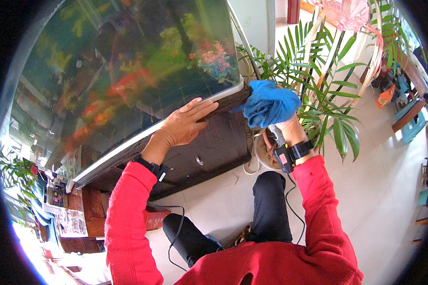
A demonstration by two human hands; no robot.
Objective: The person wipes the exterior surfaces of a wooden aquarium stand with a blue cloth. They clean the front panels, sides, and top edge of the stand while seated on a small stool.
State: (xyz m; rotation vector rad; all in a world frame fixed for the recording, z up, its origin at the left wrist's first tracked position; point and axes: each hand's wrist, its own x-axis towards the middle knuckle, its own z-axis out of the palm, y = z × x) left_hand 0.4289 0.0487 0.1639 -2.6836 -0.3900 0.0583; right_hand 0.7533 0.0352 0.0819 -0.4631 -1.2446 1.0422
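My left hand (183, 123) rests with its fingers on the lower front edge of a glass aquarium (128, 71), which stands on a dark wooden cabinet (214, 146). Its fingers lie almost flat and hold nothing. Bunched in my right hand (289, 124) is a blue cloth (269, 103), beside the cabinet's top right corner; the cloth hides most of the fingers. Orange fish (128, 82) and a pink and blue artificial plant (217, 62) show behind the glass.
Leafy potted plants (317, 82) stand close to my right hand. Pale cables (256, 160) hang beside the cabinet's right end. A red box (156, 219) lies on the tiled floor (207, 188) near my left knee. Farther right is a light blue stool (413, 123).
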